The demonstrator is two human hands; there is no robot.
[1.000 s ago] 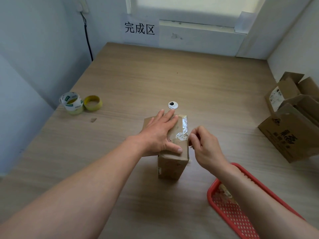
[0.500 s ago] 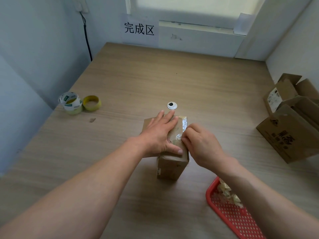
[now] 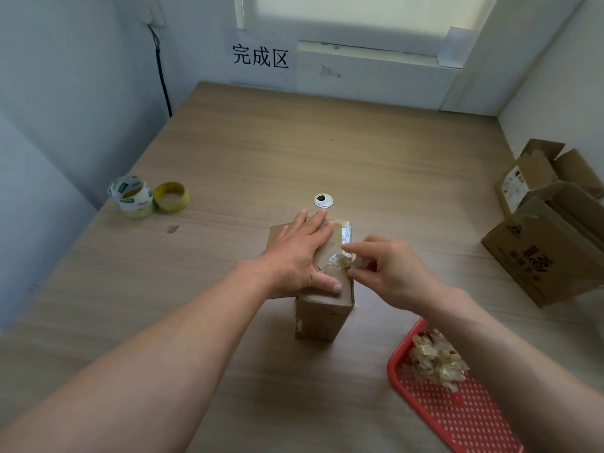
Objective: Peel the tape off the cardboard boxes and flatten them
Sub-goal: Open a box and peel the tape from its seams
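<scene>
A small brown cardboard box stands in the middle of the wooden table. My left hand lies flat on its top, fingers spread, pressing it down. Clear shiny tape runs along the top's right side, crumpled at its near end. My right hand is at the box's right edge, thumb and fingers pinched on that crumpled tape. The far end of the tape still lies stuck on the box top.
A red perforated tray at the near right holds a wad of peeled tape. Opened cardboard boxes stand at the right edge. Two tape rolls sit at the left. A round grommet lies just beyond the box.
My right hand came in from beside the box onto its top right edge, gripped the crumpled tape end, and has drawn back slightly to the right with it. My left hand has stayed put.
</scene>
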